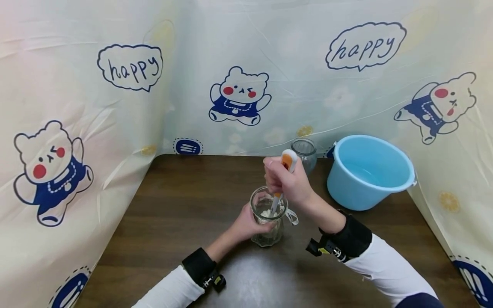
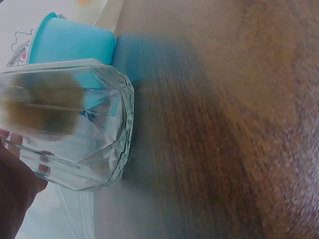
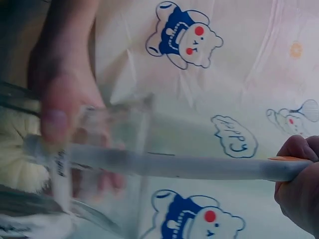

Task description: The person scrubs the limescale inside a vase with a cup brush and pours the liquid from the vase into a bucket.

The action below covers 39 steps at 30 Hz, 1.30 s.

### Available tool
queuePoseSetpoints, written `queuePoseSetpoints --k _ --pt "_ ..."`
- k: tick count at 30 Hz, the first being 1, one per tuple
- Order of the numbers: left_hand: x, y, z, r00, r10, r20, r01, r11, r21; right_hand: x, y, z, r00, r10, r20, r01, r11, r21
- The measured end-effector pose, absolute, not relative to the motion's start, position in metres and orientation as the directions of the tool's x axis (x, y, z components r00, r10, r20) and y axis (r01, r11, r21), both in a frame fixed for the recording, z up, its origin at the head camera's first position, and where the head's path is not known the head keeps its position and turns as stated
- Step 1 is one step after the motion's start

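My left hand [image 1: 246, 224] grips a clear glass jar [image 1: 265, 238] around its side, near the middle of the table. A white ribbon [image 1: 292, 217] with dark print hangs from the jar. With my right hand [image 1: 286, 179] I hold a bottle brush [image 1: 289, 160] by its orange and white handle, fist around it above the jar mouth. Its grey shaft [image 3: 199, 168] runs down through the opening. Cream bristles [image 3: 17, 154] are inside the jar in the right wrist view. The left wrist view shows the jar's faceted base [image 2: 119, 129] close over the wood.
A light blue bucket [image 1: 356, 192] stands at the right, back of the table. Another glass jar [image 1: 304, 147] is behind my right hand, partly hidden by it. A patterned curtain [image 1: 185, 85] with bears surrounds the brown wooden table [image 1: 173, 201] on its back and sides.
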<state>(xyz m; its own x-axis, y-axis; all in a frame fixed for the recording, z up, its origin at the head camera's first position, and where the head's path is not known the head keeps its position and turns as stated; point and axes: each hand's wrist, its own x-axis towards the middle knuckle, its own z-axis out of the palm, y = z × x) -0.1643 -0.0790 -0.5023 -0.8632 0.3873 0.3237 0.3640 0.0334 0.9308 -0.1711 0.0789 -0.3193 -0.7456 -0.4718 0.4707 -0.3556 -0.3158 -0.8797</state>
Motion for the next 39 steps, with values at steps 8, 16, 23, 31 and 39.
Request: queuePoseSetpoints --k 8,16,23,31,39 --pt "-0.167 -0.079 -0.503 -0.858 0.399 0.324 0.373 0.050 0.926 -0.170 0.083 -0.325 -0.716 -0.512 0.474 -0.381 -0.282 -0.881" --pt "-0.167 -0.080 -0.502 -0.864 0.399 0.306 0.362 0.073 0.929 -0.168 0.086 -0.333 -0.696 -0.467 0.545 -0.494 -0.239 -0.836" --pt "-0.166 -0.081 -0.502 -0.867 0.396 0.303 0.364 0.086 0.927 -0.164 0.077 -0.343 -0.598 -0.458 0.658 -0.623 -0.251 -0.741" --pt "-0.165 -0.081 -0.503 -0.861 0.406 0.306 0.374 0.099 0.922 -0.165 0.073 -0.350 -0.465 -0.437 0.770 -0.745 -0.276 -0.607" --pt "-0.164 -0.080 -0.500 -0.878 0.370 0.305 0.366 0.107 0.925 -0.156 0.069 -0.330 -0.250 -0.348 0.904 -0.844 -0.380 -0.379"
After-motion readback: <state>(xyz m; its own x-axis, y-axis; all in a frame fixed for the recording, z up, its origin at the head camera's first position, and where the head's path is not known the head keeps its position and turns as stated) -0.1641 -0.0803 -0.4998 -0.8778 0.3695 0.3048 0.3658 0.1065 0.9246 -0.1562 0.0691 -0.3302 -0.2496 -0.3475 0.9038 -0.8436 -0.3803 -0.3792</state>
